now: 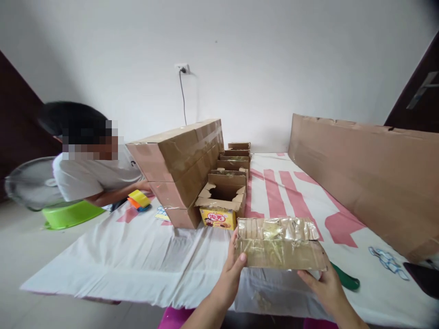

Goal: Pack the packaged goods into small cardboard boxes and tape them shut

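My left hand (230, 273) and my right hand (324, 284) hold a small cardboard box (279, 253) from its two sides, above the table's front edge. Shiny clear tape covers its top and near face. The left thumb lies on the near face, and the right fingers reach under the lower right corner. Just beyond the left hand stands an open carton (222, 194) with a yellow printed snack box (218, 218) at its front. Partly hidden behind the right hand is a green curved object (347, 277).
Stacked long cardboard boxes (178, 183) form a wall left of a row of open cartons (235, 163). A tall cardboard panel (363, 178) stands right. Left, a person (92, 169) leans near colored pieces (139, 199). Blue-outlined shapes (389, 262) and a dark flat object (423, 278) lie right.
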{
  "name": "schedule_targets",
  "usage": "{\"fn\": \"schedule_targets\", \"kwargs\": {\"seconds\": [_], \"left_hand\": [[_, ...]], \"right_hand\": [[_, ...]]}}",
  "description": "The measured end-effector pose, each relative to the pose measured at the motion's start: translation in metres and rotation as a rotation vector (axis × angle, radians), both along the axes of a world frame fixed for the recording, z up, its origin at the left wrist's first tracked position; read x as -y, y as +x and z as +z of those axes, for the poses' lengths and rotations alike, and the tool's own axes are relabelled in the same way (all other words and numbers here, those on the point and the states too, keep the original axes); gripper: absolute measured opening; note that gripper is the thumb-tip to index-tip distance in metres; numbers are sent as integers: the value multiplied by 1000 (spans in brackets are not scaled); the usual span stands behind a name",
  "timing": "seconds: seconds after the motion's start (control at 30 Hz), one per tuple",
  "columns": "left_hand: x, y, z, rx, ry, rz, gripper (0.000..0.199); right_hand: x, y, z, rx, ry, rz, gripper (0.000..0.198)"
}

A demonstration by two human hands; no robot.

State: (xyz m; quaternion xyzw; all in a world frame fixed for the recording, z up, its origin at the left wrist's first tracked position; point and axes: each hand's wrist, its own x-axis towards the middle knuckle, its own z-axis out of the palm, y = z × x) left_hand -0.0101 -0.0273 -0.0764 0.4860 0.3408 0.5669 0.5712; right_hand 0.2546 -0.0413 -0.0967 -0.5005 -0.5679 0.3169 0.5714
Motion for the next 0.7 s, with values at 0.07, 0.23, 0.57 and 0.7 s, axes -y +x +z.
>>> {"fn": "schedule_targets", "kwargs": {"seconds": [0.07, 0.23, 0.57, 0.7], "left_hand": [[-3, 8, -3, -1, -22, -31, 71], [-7, 13, -13, -67, 5, -47, 70], [-5, 2, -18, -252, 13, 65, 73], [-9, 2, -17, -333, 92, 157, 70]], "right_hand": [[1, 9, -15, -2, -26, -33, 81], [5, 17, -39, -43, -28, -80, 74], [0, 8, -50, -30, -83, -58, 81], [-4, 7, -43, 70, -79, -45, 80]]}}
